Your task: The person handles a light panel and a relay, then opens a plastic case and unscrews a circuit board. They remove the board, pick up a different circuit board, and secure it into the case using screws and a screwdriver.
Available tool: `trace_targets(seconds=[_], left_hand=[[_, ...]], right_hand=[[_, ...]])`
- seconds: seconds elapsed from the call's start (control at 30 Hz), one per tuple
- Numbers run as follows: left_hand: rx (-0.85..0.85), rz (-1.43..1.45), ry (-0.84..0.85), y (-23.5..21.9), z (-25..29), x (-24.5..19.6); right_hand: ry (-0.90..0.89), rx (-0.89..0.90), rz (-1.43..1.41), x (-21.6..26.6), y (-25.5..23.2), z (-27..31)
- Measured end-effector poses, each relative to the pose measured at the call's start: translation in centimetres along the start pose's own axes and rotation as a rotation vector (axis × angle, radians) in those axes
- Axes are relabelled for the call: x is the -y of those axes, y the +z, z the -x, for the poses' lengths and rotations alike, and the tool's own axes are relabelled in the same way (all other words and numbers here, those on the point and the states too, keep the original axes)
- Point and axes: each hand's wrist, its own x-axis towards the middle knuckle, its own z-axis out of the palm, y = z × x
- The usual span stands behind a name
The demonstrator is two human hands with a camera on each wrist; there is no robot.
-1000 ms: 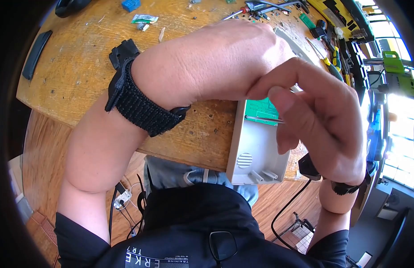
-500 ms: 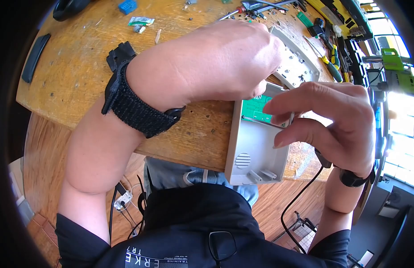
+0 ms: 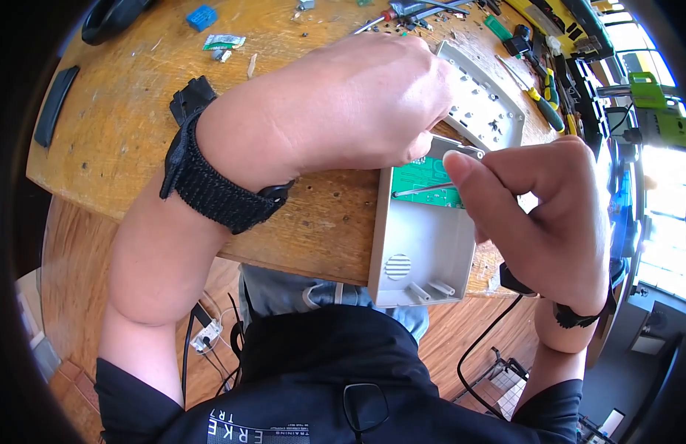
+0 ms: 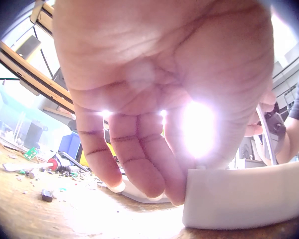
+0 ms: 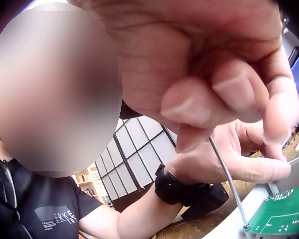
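Note:
A light grey plastic case (image 3: 431, 251) lies at the table's front edge with a green circuit board (image 3: 417, 174) in its far part. My left hand (image 3: 380, 96) grips the case's far left corner, its thumb over the rim beside the board in the right wrist view. From above, my right hand (image 3: 550, 214) pinches a screwdriver between thumb and fingers. The screwdriver's thin metal shaft (image 5: 229, 174) slants down to the board's near left corner, its tip at a screw spot there. The handle is hidden inside the hand.
Behind the case lies a second pale housing half (image 3: 498, 122) with small posts. A yellow-and-green screwdriver (image 3: 546, 107) rests to its right, near more tools. A blue block (image 3: 202, 16), a small packet (image 3: 224, 42) and a black strip (image 3: 56, 106) are at the far left.
Half a second ago my right thumb and fingers were spread apart; now they have closed together round the screwdriver again. The left hand keeps its grip on the case.

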Motion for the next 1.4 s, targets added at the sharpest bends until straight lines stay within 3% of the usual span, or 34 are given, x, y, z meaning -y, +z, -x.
trace_targets(seconds=[0.23, 0.33, 0.63, 0.83, 1.03, 1.13, 1.4], left_hand=[[0.014, 0.003, 0.009, 0.2, 0.0, 0.2], [-0.001, 0.014, 0.028, 0.3, 0.0, 0.4], [0.017, 0.038, -0.018, 0.4, -0.1, 0.2], [-0.012, 0.055, -0.013, 0.4, -0.1, 0.2], [0.018, 0.038, -0.015, 0.4, -0.1, 0.2], [0.065, 0.059, -0.082, 0.2, -0.2, -0.1], [0.062, 0.012, -0.056, 0.1, -0.1, 0.0]], right_hand=[[0.002, 0.066, 0.146, -0.5, -1.1, -0.4], [-0.023, -0.067, -0.083, -0.9, -0.4, -0.2], [-0.133, 0.268, -0.269, -2.4, -1.6, -1.4], [-0.411, 0.377, -0.332, -3.4, -1.7, -1.8], [-0.367, 0.474, -0.503, -3.6, -2.1, -2.2], [-0.250, 0.657, -0.443, -3.5, -2.8, -2.3], [-0.367, 0.768, -0.546, -4.8, -2.6, -3.0]])
